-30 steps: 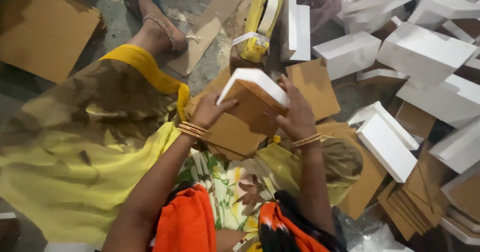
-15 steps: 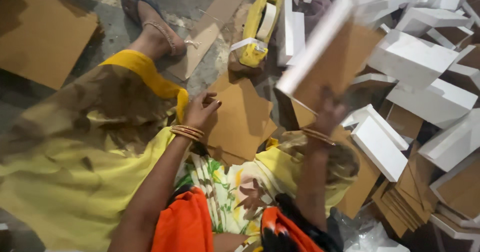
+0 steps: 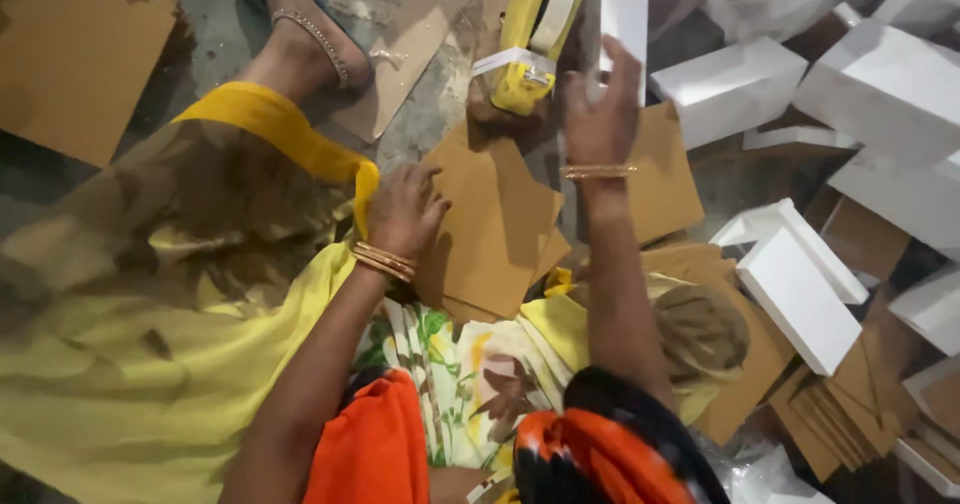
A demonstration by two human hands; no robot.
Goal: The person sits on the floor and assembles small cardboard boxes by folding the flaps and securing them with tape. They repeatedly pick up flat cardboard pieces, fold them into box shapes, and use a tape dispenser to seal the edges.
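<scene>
Reaching out in front, the right hand (image 3: 600,114) has its fingers spread, and its grip is released with nothing in it. It hangs just beside the yellow tape dispenser (image 3: 535,39), on that tool's right side, close to the white roll of tape on it. I cannot tell if the fingertips touch the dispenser. A gold bangle sits on the wrist.

The left hand (image 3: 400,209) rests below and to the left of the tape dispenser. Its fingers are bent a little and loose, not clenched, and they hold nothing. The fingertips lie on the edge of a pile of brown cardboard sheets (image 3: 495,229). This pile lies on the floor right under the dispenser, between the two hands. Gold bangles sit on this wrist too.

To the right of the tape dispenser many white boxes (image 3: 730,89) lie in a heap, some tipped on their sides. One flat white box (image 3: 800,294) lies lower down, well to the right of the dispenser, next to a stack of brown sheets (image 3: 840,414).

To the left of the dispenser is a bare foot (image 3: 300,44) with an anklet, on the grey floor (image 3: 210,34). Yellow cloth (image 3: 130,294) covers the person's lap, far to the lower left of the dispenser.
</scene>
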